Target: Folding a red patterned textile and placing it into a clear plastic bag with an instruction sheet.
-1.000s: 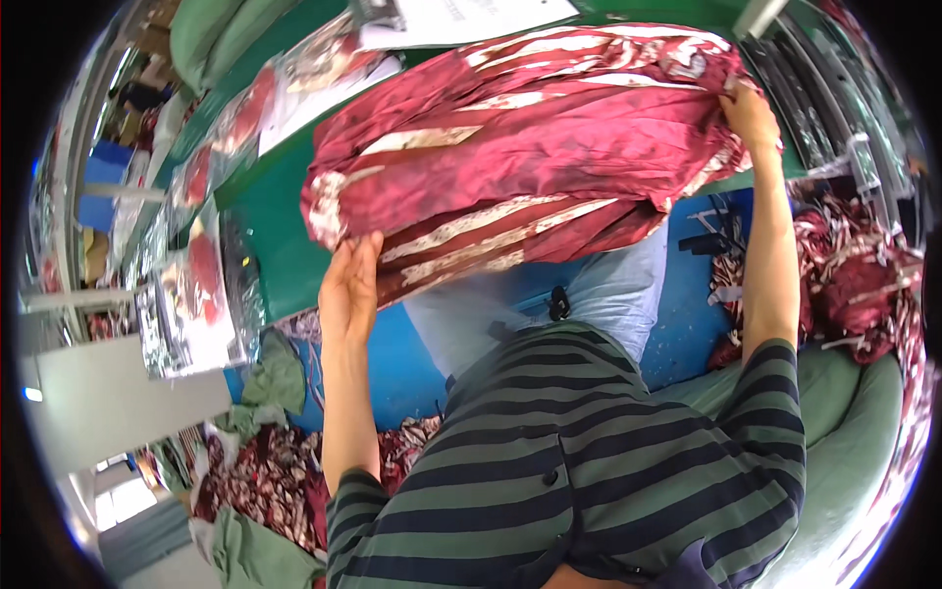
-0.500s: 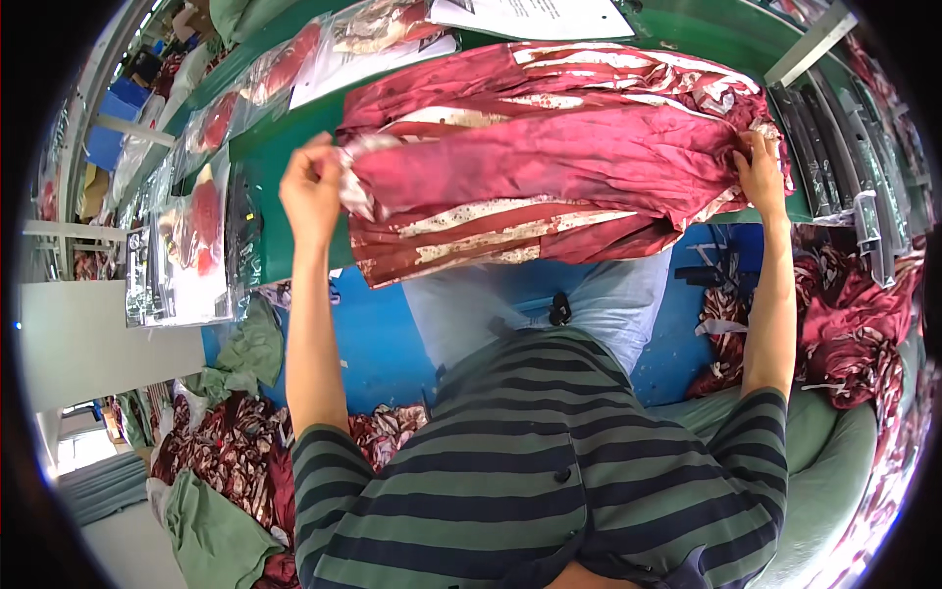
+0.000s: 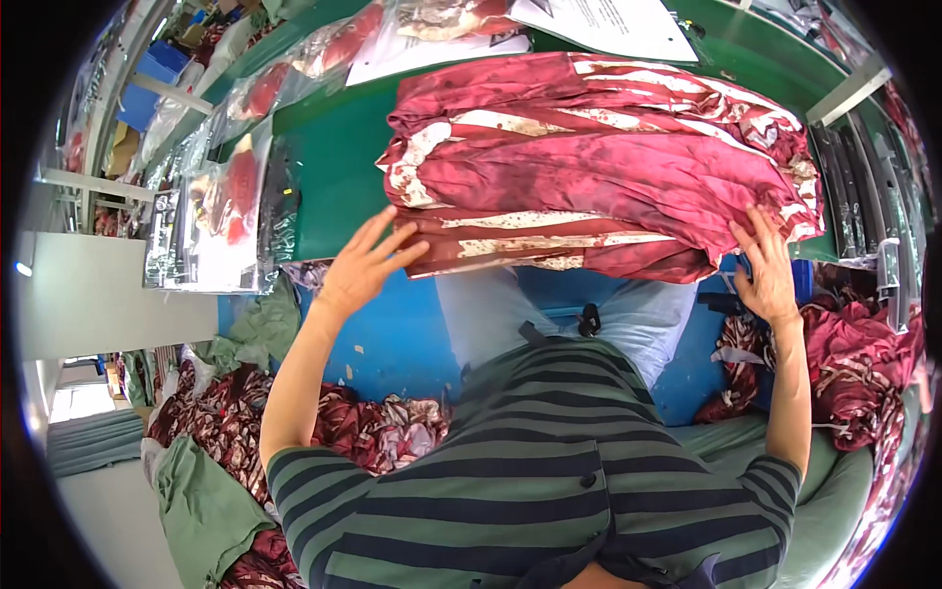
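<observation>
One folded bundle of crimson-and-cream patterned fabric [image 3: 599, 167] lies across the green table [image 3: 339, 167], its long axis running left to right, and its near edge hangs a little over the table's near rim toward us. Both our hands sit at that near edge, one at each end. Our left hand [image 3: 363, 265] is at the bundle's near-left corner, fingers [image 3: 378, 228] spread wide and pointing up and to the right, the tips just touching or almost touching the lowest cream-striped fold; it grips nothing that we can see. Our right hand [image 3: 765, 270] is under the near-right corner, fingers loosely fanned with the tips against the overhanging cloth, open rather than pinching. So the fabric lies on the far side of both hands, and neither is plainly nearer.

Farther out, clear plastic bags holding red garments [image 3: 221, 206] lie along the table's left side, and white paper sheets [image 3: 608, 25] rest at its far edge. Near us, below the table, heaps of similar red printed cloth [image 3: 863, 353] sit at the right, and more, with green cloth, at the lower left.
</observation>
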The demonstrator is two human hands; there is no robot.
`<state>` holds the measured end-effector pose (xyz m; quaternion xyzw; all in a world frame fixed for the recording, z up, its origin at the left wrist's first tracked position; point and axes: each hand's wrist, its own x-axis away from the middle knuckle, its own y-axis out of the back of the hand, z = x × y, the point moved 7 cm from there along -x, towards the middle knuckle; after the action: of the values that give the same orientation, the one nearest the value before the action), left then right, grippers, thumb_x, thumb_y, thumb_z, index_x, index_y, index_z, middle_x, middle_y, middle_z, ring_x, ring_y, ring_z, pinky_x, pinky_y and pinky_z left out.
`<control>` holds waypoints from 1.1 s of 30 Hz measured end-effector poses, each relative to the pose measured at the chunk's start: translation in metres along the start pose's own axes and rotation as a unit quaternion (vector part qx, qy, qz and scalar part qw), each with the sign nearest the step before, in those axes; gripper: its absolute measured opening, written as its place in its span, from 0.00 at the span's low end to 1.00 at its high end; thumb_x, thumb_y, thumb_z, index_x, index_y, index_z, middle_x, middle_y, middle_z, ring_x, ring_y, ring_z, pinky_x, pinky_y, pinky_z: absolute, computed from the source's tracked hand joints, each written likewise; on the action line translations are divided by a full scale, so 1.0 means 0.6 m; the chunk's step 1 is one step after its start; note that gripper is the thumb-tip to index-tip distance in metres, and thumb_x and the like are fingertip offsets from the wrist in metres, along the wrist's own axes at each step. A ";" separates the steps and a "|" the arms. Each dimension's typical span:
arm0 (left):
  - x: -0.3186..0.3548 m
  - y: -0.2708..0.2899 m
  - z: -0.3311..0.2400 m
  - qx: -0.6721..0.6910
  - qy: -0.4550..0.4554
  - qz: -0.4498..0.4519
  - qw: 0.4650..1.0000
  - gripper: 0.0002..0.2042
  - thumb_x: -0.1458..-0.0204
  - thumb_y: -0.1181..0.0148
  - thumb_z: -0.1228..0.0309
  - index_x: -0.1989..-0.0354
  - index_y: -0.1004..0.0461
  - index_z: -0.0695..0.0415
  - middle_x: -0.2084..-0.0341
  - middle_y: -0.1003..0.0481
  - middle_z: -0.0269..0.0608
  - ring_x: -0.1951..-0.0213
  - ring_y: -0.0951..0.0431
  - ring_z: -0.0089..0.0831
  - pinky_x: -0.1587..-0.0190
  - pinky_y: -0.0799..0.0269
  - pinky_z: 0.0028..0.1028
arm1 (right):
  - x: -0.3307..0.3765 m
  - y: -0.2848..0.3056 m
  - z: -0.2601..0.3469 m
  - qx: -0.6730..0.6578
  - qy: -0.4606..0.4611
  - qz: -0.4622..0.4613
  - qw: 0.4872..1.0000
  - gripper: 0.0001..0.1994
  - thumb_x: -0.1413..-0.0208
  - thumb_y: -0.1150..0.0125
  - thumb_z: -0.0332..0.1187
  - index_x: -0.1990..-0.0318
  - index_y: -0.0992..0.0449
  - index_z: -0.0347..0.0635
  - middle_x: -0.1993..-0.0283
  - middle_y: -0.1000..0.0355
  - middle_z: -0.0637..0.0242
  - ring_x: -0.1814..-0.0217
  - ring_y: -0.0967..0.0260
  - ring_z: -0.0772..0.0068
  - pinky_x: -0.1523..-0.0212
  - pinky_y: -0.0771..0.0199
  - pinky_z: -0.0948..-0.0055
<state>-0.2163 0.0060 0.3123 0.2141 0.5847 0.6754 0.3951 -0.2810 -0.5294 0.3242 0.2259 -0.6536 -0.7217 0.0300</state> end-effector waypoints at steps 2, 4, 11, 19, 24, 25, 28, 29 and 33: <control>0.008 -0.026 0.001 0.031 -0.030 0.032 0.999 0.31 0.52 0.42 0.75 0.36 0.32 0.41 0.35 0.35 0.31 0.30 0.40 0.44 0.31 0.38 0.39 | -0.002 -0.026 0.021 -0.008 0.026 0.022 0.999 0.35 0.56 0.41 0.25 0.34 0.33 0.48 0.25 0.47 0.57 0.25 0.49 0.49 0.30 0.44 0.53; 0.008 -0.047 0.005 0.037 -0.042 0.021 0.998 0.31 0.54 0.40 0.75 0.36 0.32 0.42 0.34 0.35 0.32 0.30 0.41 0.45 0.31 0.38 0.40 | -0.011 -0.046 0.032 -0.005 0.032 0.026 0.999 0.34 0.56 0.41 0.25 0.34 0.32 0.48 0.25 0.45 0.59 0.25 0.48 0.49 0.31 0.43 0.53; 0.031 -0.045 0.064 0.538 0.192 -0.058 0.819 0.18 0.54 0.46 0.83 0.53 0.20 0.60 0.44 0.24 0.43 0.39 0.29 0.41 0.38 0.33 0.32 | -0.018 -0.015 0.036 -0.155 -0.001 0.006 0.988 0.20 0.50 0.45 0.24 0.47 0.23 0.44 0.46 0.25 0.64 0.43 0.31 0.61 0.44 0.33 0.65; -0.016 0.041 0.139 0.616 0.379 -0.287 0.628 0.14 0.37 0.42 0.69 0.78 0.29 0.56 0.79 0.34 0.24 0.73 0.42 0.13 0.67 0.46 0.16 | -0.110 0.087 0.002 -0.334 -0.131 0.238 0.902 0.05 0.41 0.48 0.22 0.65 0.25 0.38 0.74 0.35 0.73 0.74 0.46 0.80 0.72 0.43 0.76; -0.104 0.057 0.195 0.510 0.449 -0.328 0.656 0.15 0.36 0.43 0.64 0.74 0.27 0.59 0.79 0.31 0.27 0.74 0.40 0.17 0.68 0.42 0.18 | -0.239 0.108 -0.031 -0.232 -0.120 -0.016 0.965 0.11 0.36 0.44 0.35 0.64 0.26 0.34 0.76 0.32 0.67 0.77 0.42 0.75 0.75 0.40 0.71; -0.120 0.045 0.207 0.428 0.466 -0.305 0.712 0.15 0.36 0.44 0.63 0.72 0.27 0.60 0.79 0.29 0.33 0.75 0.36 0.23 0.68 0.38 0.23 | -0.248 0.088 -0.043 -0.191 -0.174 -0.062 0.964 0.13 0.35 0.44 0.40 0.62 0.26 0.37 0.75 0.30 0.64 0.77 0.37 0.71 0.74 0.37 0.68; -0.131 -0.011 0.237 0.185 0.474 -0.228 0.830 0.15 0.38 0.45 0.61 0.67 0.25 0.62 0.76 0.23 0.49 0.76 0.27 0.49 0.67 0.30 0.41 | -0.269 0.014 -0.054 -0.048 -0.300 -0.055 0.951 0.21 0.37 0.44 0.55 0.54 0.27 0.46 0.72 0.24 0.58 0.71 0.24 0.57 0.69 0.28 0.61; -0.142 -0.038 0.241 0.191 0.465 -0.228 0.834 0.15 0.38 0.45 0.61 0.67 0.25 0.62 0.76 0.23 0.49 0.76 0.27 0.49 0.67 0.30 0.41 | -0.260 -0.019 -0.078 -0.081 -0.326 -0.023 0.942 0.25 0.39 0.46 0.60 0.51 0.28 0.48 0.72 0.22 0.59 0.69 0.22 0.50 0.68 0.26 0.57; -0.145 -0.123 0.221 0.085 0.398 -0.169 0.898 0.12 0.40 0.42 0.61 0.66 0.23 0.58 0.74 0.22 0.51 0.73 0.25 0.55 0.67 0.28 0.43 | -0.212 -0.095 -0.086 -0.093 -0.354 -0.023 0.930 0.22 0.36 0.50 0.57 0.51 0.27 0.49 0.71 0.21 0.58 0.70 0.22 0.48 0.69 0.25 0.52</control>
<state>-0.0438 0.0206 0.2864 -0.1421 0.7758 0.5749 0.2176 -0.1336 -0.5261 0.3037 -0.0331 -0.5462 -0.8131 -0.1987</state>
